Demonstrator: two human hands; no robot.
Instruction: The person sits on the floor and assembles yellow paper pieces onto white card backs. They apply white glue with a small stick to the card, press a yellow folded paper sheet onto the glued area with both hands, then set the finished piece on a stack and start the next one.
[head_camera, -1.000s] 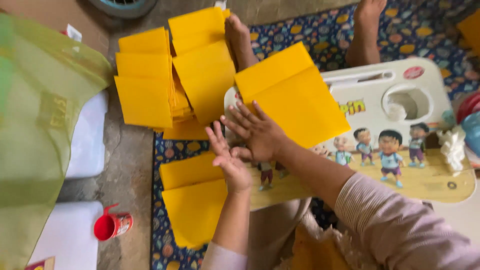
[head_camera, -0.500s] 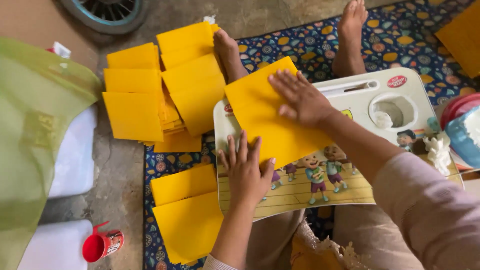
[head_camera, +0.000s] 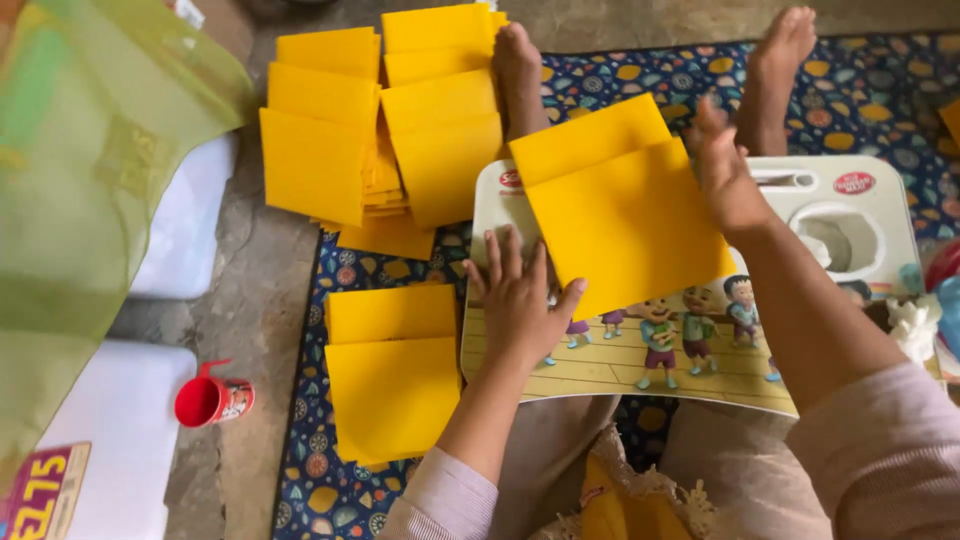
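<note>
Both hands (head_camera: 520, 300) (head_camera: 728, 172) flank one yellow sheet (head_camera: 625, 225).

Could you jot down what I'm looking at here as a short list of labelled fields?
Setting: person seated on a patterned mat, feet out
Work surface: cartoon lap tray
Left hand: flat on the tray, beside the folded yellow sheet
Right hand: on that sheet's right edge
Nearby: yellow sheet piles, two sheets at left, red cup, green mesh cloth

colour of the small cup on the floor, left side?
Red cup, lying on its side; head view shows it, the only one.
</note>
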